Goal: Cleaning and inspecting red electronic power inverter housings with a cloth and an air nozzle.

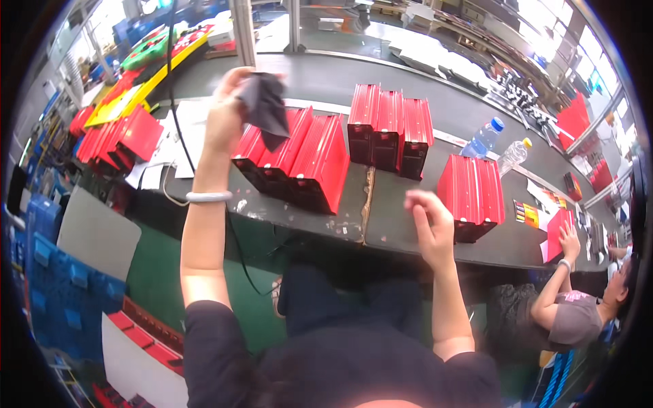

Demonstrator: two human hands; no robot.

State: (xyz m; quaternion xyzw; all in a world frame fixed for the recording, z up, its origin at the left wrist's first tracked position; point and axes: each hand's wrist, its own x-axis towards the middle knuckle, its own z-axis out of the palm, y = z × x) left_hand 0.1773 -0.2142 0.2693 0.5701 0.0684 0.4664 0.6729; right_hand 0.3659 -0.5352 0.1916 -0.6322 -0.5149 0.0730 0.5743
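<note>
While cloth-holding (264, 102), left hand (228, 115) aloft.

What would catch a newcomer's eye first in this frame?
The bright red boxes in clusters along the dark workbench stand out first. Next, the left hand raised over them, gripping a dark cloth, while the right hand hovers empty near the bench edge. Two plastic bottles stand at the right.

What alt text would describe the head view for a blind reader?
Seen from above, a person's left hand lifts a dark cloth over red metal boxes on a grey workbench, while the right hand hovers empty. Another person sits at the right.
</note>
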